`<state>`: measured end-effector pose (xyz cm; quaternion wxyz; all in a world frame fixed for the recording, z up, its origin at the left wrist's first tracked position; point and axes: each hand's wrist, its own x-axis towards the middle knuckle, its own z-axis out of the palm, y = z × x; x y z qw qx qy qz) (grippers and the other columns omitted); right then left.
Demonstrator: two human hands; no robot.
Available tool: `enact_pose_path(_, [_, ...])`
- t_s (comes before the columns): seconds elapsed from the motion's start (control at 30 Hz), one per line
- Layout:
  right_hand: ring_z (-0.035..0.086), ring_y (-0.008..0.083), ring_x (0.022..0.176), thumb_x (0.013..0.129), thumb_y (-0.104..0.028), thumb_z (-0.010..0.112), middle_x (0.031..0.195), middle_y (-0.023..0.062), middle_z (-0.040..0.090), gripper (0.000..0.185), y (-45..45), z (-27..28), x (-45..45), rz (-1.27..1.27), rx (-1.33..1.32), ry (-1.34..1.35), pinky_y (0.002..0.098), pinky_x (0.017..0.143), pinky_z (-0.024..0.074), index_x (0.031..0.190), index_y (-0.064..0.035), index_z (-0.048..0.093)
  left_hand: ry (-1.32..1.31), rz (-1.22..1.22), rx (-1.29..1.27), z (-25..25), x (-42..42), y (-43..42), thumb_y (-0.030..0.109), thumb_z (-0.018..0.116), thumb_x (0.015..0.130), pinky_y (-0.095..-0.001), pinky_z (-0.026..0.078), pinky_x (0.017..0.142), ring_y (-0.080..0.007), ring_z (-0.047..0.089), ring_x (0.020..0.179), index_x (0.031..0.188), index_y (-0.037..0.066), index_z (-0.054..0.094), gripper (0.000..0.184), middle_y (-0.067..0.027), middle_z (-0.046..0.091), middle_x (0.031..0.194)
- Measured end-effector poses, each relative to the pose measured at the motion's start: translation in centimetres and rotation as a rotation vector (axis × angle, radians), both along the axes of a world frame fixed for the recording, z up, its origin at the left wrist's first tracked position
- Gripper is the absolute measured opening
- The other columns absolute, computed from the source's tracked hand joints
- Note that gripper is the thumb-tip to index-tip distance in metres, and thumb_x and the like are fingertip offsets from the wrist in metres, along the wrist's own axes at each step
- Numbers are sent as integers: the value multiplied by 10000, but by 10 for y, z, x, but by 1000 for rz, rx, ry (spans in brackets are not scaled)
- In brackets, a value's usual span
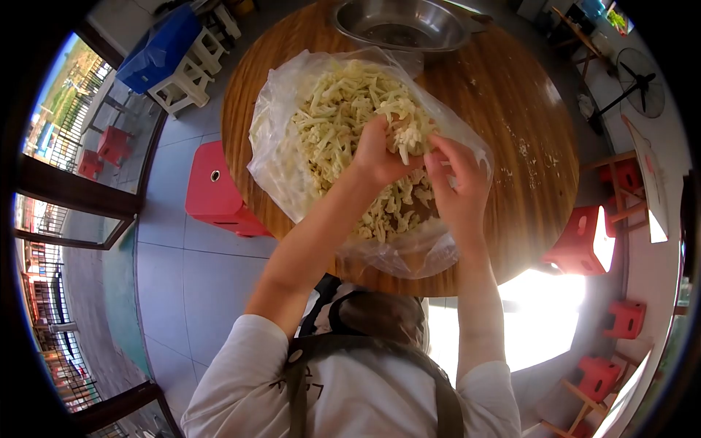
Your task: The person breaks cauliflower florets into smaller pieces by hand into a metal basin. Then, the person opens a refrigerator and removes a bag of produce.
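Pale cauliflower florets (pixel 343 109) lie heaped on a clear plastic bag (pixel 281 95) spread over the round wooden table. My left hand (pixel 380 155) is closed around a cauliflower piece (pixel 409 139), held above the right side of the heap. At the right edge of that piece, my right hand (pixel 460 175) has its thumb and fingertips pinched together against it. Whatever sits between those right fingertips is too small to make out clearly. Loose florets (pixel 391 215) also lie below my hands, on the near part of the bag.
A metal basin (pixel 401 25) stands at the table's far edge. Crumbs lie on the wooden table (pixel 526 109) to the right. Red stools (pixel 219 186) flank the table. A blue container (pixel 161 47) rests on white stools at far left, and a fan (pixel 639 82) stands right.
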<state>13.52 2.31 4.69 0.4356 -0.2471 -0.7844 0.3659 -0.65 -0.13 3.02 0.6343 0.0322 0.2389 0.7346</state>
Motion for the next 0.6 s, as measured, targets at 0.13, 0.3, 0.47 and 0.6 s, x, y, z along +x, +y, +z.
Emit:
enact_pose_path(0.13, [604, 141, 742, 864, -117, 590, 897, 82, 614, 187, -5, -6, 0, 45, 45, -37, 246, 633, 479, 1039, -54, 613, -96, -78, 93, -9, 7, -7, 248, 392, 904, -410, 504, 772, -268, 594, 893, 1032, 44, 531, 278, -140, 605, 970])
enact_pose_path(0.3, [578, 106, 720, 857, -132, 610, 880, 64, 609, 197, -7, -19, 5, -52, -162, -3, 229, 613, 457, 1032, -43, 619, -1, -74, 67, -23, 12, -17, 228, 483, 899, -325, 517, 637, -205, 615, 801, 986, 42, 552, 216, -98, 618, 906])
enact_pose_path(0.47, [563, 84, 758, 871, -185, 603, 860, 37, 609, 226, 1, -24, 1, -212, -209, 104, 218, 660, 451, 1045, -43, 619, 309, 38, -236, -3, 23, -27, 80, 610, 819, -274, 487, 580, -147, 604, 734, 968, 12, 578, 166, -59, 620, 861])
enact_pose_path(0.6, [559, 79, 789, 873, -203, 601, 893, 24, 604, 245, 2, -26, -4, -124, -319, -31, 212, 694, 447, 1070, -58, 617, 679, 183, -93, -41, 30, -24, 75, 650, 780, -245, 461, 560, -103, 567, 685, 1079, -12, 569, 323, -44, 601, 833])
